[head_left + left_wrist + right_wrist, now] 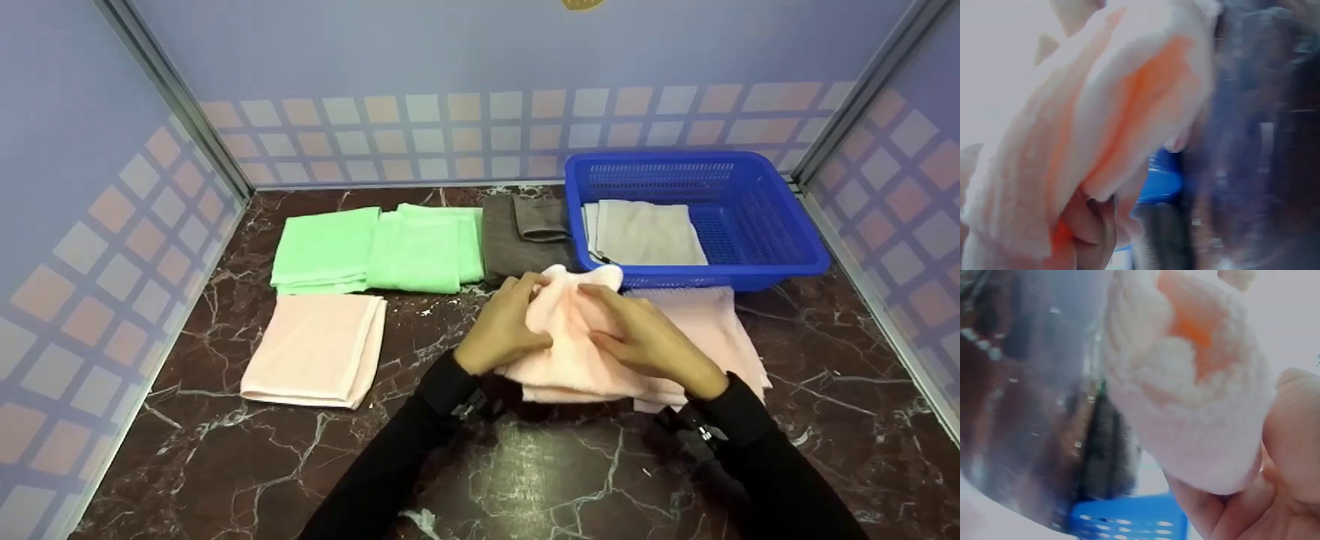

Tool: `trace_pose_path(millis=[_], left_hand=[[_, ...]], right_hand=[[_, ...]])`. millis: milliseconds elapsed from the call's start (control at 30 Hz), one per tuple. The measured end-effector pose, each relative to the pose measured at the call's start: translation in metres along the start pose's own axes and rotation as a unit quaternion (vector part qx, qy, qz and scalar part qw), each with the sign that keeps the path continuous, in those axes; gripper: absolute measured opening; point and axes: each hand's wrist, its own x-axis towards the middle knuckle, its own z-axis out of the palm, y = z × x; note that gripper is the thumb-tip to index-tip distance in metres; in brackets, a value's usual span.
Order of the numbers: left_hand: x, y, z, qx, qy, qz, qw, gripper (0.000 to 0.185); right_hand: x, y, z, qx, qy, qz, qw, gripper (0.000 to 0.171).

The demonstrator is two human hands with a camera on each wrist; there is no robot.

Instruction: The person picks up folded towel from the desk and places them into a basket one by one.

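Observation:
A crumpled pink towel (570, 352) lies on the dark marble table (525, 465) just in front of the blue basket. My left hand (504, 324) grips its left side with curled fingers. My right hand (645, 339) pinches its upper fold from the right. Up close in the left wrist view, the pink towel (1100, 124) fills the frame, with my fingers (1092, 230) curled beneath it. The right wrist view shows a bunched corner of the towel (1185, 394) held against my right hand (1292, 455). Another pink towel (712, 322) lies flat under it, to the right.
A blue basket (750, 270) at the back right holds a light grey towel (649, 232). Two green towels (326, 247) (424, 247) and a dark grey towel (517, 236) lie along the back. A folded pink towel (315, 349) lies at the left. Walls enclose three sides.

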Motion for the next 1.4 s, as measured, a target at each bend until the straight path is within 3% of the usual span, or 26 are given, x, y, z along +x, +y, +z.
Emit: trace_pose_path(millis=[167,400,667,833,1033,1167,1300,1400], left_hand=[[0.014,0.021,-0.015,0.003,0.018,0.014,0.9997,0.082],[0.045,0.045,-0.028,0.027,0.051,0.038,0.9976,0.082],[0.088,0.063,-0.034,0.012,0.081,0.049,0.9954,0.083],[0.108,0.065,-0.036,0.001,0.106,0.072,0.9918,0.080],[0.131,0.045,-0.016,-0.036,0.148,0.106,0.9826,0.075],[0.142,0.031,0.007,-0.052,0.164,0.106,0.9794,0.048],[0.150,0.026,0.028,-0.050,0.143,0.095,0.9839,0.019],[0.153,0.023,0.041,-0.015,0.109,0.079,0.9908,0.026]], right_hand=[[0.006,-0.004,-0.022,-0.001,0.030,0.016,0.999,0.067],[0.022,0.000,-0.059,-0.003,0.054,0.041,0.998,0.068],[0.039,0.016,-0.097,-0.052,0.122,0.026,0.991,0.064],[0.047,0.024,-0.111,-0.060,0.150,0.035,0.986,0.062],[0.055,0.047,-0.113,-0.041,0.163,0.078,0.983,0.062],[0.057,0.070,-0.109,-0.019,0.167,0.102,0.980,0.061],[0.058,0.093,-0.104,-0.002,0.180,0.102,0.978,0.055],[0.058,0.112,-0.096,0.004,0.189,0.101,0.977,0.049]])
